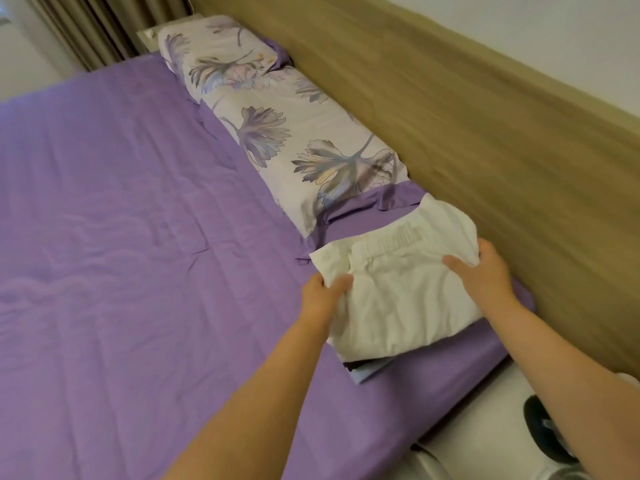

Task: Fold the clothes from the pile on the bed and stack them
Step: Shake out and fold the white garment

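White folded garment (398,289) lies on the bed (138,237) near the headboard (485,140), atop a stack (367,370). Left hand (320,296) pinches its left edge; right hand (485,271) grips its right corner.

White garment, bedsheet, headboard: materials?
White garment: soft matte woven cloth, likely cotton; gathered waistband, limp creases. Bedsheet: purple fabric with a slight sheen; fine wrinkles. Headboard: wood or wood-look laminate, matte; grain lines show, blurred.
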The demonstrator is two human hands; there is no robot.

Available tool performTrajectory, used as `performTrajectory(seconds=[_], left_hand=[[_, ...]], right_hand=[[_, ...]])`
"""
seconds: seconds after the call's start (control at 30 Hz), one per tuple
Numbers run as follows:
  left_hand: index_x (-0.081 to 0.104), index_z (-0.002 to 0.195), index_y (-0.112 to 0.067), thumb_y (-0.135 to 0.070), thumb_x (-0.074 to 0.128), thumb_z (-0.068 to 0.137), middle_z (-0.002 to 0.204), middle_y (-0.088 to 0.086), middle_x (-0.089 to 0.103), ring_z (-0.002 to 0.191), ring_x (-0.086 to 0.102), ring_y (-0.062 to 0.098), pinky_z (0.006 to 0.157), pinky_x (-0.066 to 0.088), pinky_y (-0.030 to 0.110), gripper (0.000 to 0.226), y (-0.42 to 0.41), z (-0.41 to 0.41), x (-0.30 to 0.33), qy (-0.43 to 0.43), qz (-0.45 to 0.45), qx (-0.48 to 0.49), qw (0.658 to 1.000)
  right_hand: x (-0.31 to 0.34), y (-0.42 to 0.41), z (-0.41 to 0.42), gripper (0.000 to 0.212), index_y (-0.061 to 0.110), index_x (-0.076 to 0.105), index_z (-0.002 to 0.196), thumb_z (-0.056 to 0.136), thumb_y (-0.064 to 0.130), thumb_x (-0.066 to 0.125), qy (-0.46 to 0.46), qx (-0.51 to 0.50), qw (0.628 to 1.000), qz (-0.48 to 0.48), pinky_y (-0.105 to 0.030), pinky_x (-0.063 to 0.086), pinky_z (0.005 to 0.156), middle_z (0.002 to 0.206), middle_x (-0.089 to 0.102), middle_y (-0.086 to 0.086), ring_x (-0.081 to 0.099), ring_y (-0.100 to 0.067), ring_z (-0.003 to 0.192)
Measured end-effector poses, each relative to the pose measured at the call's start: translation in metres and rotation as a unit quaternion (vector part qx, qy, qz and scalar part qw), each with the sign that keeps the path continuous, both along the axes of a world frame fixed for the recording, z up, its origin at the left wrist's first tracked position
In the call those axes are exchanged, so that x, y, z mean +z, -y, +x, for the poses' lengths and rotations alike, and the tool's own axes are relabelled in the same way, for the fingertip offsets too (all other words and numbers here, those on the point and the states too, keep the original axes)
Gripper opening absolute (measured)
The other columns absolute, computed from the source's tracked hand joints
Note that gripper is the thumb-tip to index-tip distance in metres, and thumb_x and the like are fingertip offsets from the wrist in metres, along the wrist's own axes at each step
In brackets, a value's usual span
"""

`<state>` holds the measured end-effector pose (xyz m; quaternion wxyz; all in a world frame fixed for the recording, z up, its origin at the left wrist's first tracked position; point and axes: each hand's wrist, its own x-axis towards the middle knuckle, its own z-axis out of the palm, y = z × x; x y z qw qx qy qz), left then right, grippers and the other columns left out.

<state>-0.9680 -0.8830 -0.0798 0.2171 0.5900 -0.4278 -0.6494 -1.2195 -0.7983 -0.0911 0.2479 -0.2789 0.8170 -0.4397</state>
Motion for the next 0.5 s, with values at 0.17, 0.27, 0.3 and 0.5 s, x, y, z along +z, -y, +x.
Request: performTrajectory(seconds=[0.17,0.27,0.3,0.5], left_hand=[[0.058,0.111,-0.002,-0.016,0.064,0.088,0.11,0.014,0.065,0.099,0.063,0.031,0.092,0.051,0.05,0.028,0.002,-0.011,-0.028,0.067,0.032,-0.026,0.997],[0.052,0.123,-0.005,-0.018,0.061,0.091,0.119,0.011,0.059,0.106,0.058,0.029,0.094,0.05,0.045,0.036,0.0,-0.009,-0.041,0.087,0.048,0.001,0.995],[0.046,0.131,-0.008,-0.024,0.06,0.091,0.129,0.01,0.053,0.113,0.054,0.03,0.095,0.047,0.042,0.046,-0.002,-0.008,-0.043,0.116,0.046,0.008,0.992],[0.031,0.147,-0.034,-0.052,0.036,0.098,0.159,0.0,0.019,0.146,0.012,0.027,0.116,0.009,0.045,0.053,-0.034,-0.001,-0.045,0.343,-0.361,-0.302,0.813]], right_hand=[[-0.029,0.009,-0.013,0.069,0.013,0.036,0.141,0.083,0.018,0.073,0.039,0.045,0.996,0.065,-0.036,0.043,0.092,0.133,0.054,-0.007,0.052,-0.025,0.118],[-0.033,0.004,-0.004,0.1,0.016,0.005,0.153,0.081,0.029,0.074,-0.06,0.071,0.982,0.164,-0.041,0.029,0.108,0.156,0.021,-0.011,0.029,-0.03,0.139],[-0.033,0.0,0.002,0.101,0.018,0.005,0.153,0.081,0.037,0.073,-0.156,0.082,0.962,0.209,-0.046,0.027,0.109,0.158,0.015,-0.014,0.023,-0.034,0.141],[-0.05,-0.004,0.062,0.067,0.04,0.01,0.151,0.092,0.062,0.035,-0.34,0.305,0.85,0.263,-0.047,0.0,0.116,0.161,-0.003,-0.003,-0.007,-0.025,0.148]])
